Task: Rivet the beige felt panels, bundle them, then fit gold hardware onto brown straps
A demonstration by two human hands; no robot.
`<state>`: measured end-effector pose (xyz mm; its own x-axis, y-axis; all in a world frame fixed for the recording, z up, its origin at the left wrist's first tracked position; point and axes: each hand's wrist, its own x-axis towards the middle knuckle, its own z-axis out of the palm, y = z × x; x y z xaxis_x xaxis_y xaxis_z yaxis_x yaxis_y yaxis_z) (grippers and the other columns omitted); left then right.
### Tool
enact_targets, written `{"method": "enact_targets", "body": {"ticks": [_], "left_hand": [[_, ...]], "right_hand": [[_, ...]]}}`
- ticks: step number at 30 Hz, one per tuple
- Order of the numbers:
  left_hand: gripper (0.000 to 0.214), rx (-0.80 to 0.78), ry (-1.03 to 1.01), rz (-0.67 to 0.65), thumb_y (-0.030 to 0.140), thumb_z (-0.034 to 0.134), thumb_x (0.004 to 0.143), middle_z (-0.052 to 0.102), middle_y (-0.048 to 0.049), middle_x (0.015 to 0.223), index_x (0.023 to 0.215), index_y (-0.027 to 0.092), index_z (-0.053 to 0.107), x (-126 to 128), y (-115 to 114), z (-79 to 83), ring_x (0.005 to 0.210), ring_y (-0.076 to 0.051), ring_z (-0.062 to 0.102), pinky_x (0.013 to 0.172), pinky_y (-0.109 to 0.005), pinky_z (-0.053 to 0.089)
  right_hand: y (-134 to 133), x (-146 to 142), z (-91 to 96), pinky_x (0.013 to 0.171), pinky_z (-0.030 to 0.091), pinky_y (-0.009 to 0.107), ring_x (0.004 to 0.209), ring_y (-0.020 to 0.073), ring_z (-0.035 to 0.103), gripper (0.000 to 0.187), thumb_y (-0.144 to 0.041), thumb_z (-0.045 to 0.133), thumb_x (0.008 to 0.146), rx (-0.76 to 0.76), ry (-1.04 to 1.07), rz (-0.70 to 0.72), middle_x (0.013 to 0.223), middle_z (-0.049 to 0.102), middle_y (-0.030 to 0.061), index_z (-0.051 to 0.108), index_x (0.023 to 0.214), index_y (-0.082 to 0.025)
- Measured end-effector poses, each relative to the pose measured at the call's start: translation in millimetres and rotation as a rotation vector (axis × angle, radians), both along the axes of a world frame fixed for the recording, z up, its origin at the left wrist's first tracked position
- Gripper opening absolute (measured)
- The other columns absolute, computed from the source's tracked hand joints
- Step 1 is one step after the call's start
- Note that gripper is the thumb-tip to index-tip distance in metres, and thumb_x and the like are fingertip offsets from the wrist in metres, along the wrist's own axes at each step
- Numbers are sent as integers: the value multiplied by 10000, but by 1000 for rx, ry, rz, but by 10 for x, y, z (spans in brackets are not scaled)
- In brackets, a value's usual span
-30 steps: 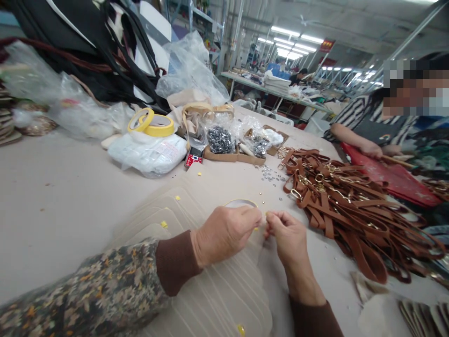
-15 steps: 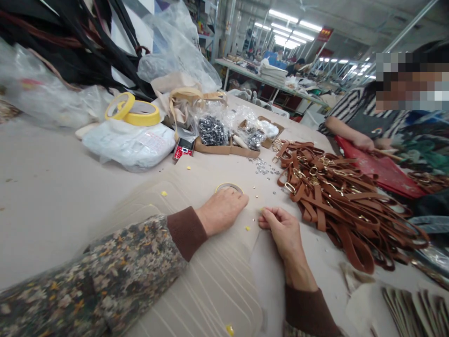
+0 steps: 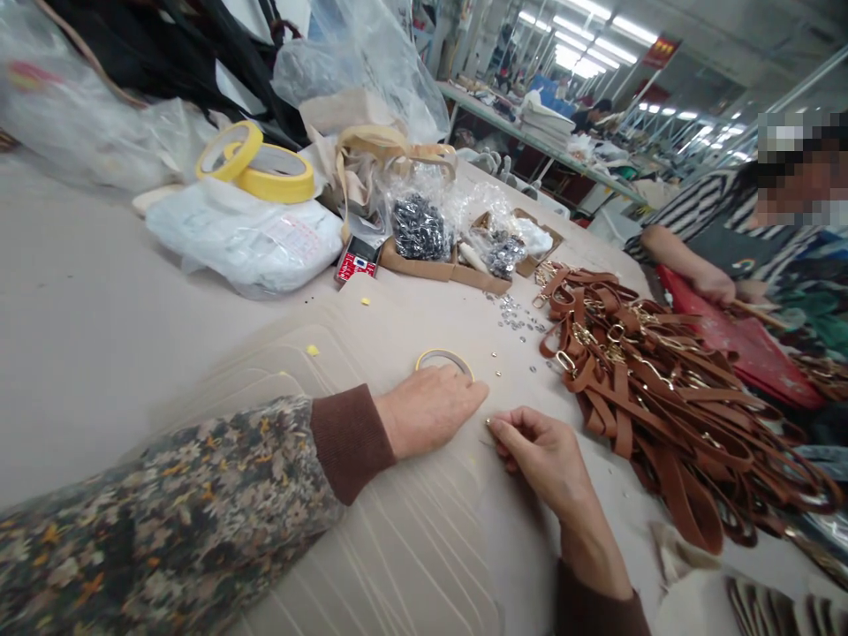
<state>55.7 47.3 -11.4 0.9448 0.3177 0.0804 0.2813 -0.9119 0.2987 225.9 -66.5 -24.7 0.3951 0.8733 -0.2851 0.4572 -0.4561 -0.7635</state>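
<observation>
My left hand (image 3: 434, 408) rests back-up on a pale panel with fine lines (image 3: 411, 548). Its fingers are drawn together and bend under, so what they hold, if anything, is hidden. A roll of yellow tape (image 3: 444, 354) lies just beyond, partly covered by that hand. To its right, my right hand (image 3: 544, 450) has thumb and forefinger pinched together at a small gold metal piece (image 3: 488, 422). Two similar gold pieces (image 3: 499, 374) lie beyond it on the table. Small yellow tape bits (image 3: 312, 351) are stuck on the panel.
Brown straps with gold clasps (image 3: 636, 371) are heaped at right. Silver metal pieces (image 3: 513, 311) lie near a cardboard box (image 3: 442, 269) of bagged parts. Two yellow tape rolls (image 3: 275, 172) rest on a white plastic package (image 3: 245, 234). Across the table, a co-worker's hand (image 3: 715, 287) is on red material.
The view has shifted slightly. The yellow bit at my right fingertips is no longer seen there; a gold piece shows at them instead. My left hand stays by the tape roll.
</observation>
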Motion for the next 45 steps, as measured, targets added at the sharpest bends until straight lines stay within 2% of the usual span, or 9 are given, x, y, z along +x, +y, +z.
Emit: {"method": "enact_targets", "body": {"ticks": [10, 13, 16, 20, 28, 34, 38, 42, 45], "left_hand": [[168, -26, 11, 9, 69, 395, 916, 661, -108, 909, 919, 146, 544, -3, -13, 40, 836, -259, 609, 716, -377, 477], [159, -19, 17, 21, 70, 409, 913, 660, -97, 897, 932, 143, 549, -12, -13, 38, 840, -251, 615, 714, -362, 475], [152, -16, 17, 31, 65, 426, 902, 660, -86, 879, 935, 145, 551, -18, -10, 31, 838, -243, 620, 704, -346, 469], [154, -17, 1, 20, 54, 429, 892, 665, -77, 884, 914, 151, 547, -20, 4, 15, 833, -240, 622, 690, -343, 462], [143, -24, -29, 5, 59, 437, 886, 675, -88, 904, 891, 156, 542, -23, 12, -2, 829, -246, 627, 688, -352, 464], [149, -40, -44, 18, 48, 460, 866, 675, -78, 868, 897, 160, 553, -32, 17, 21, 826, -239, 636, 672, -330, 468], [178, -103, -155, 50, 90, 468, 898, 691, -55, 872, 1006, 176, 581, -43, 32, 22, 825, -215, 656, 667, -293, 481], [225, -176, -291, 21, 144, 458, 950, 714, -51, 976, 1137, 192, 574, -48, 46, 5, 916, -178, 671, 797, -265, 503], [330, -194, -336, -15, 177, 470, 969, 719, -72, 1026, 1298, 183, 492, -52, 45, -8, 946, -172, 681, 848, -271, 511]], "right_hand": [[57, -116, 61, 529, 417, 263, 506, 147, 540, 262, -416, 557, 772, 64, -385, 69, 538, 607, 3, 648, 651, -203], [63, -124, 47, 504, 447, 267, 494, 164, 578, 260, -443, 585, 765, 24, -302, 5, 544, 624, -5, 665, 821, -202], [28, -82, 23, 469, 492, 283, 475, 181, 603, 433, -499, 638, 729, 8, -79, -136, 558, 635, -18, 604, 1032, -191], [-54, -13, 0, 536, 534, 285, 540, 174, 629, 377, -533, 673, 701, -5, 115, -133, 607, 659, 27, 638, 801, -171], [-43, -168, 28, 571, 451, 293, 543, 197, 628, 324, -489, 570, 790, 99, -451, -15, 604, 700, 44, 734, 710, -221], [24, -262, -9, 578, 412, 279, 579, 190, 639, 281, -435, 553, 812, 105, -537, -51, 619, 698, 20, 686, 669, -233], [17, -218, 9, 574, 389, 262, 578, 166, 606, 281, -423, 558, 818, 76, -479, 7, 614, 672, -6, 679, 672, -216], [-16, -112, 67, 501, 337, 233, 522, 131, 523, 305, -378, 597, 794, 12, -275, 177, 521, 578, -33, 620, 559, -185], [-32, -56, 80, 500, 380, 232, 531, 133, 532, 257, -392, 619, 809, 50, -125, 142, 574, 621, -23, 714, 710, -174]]}}
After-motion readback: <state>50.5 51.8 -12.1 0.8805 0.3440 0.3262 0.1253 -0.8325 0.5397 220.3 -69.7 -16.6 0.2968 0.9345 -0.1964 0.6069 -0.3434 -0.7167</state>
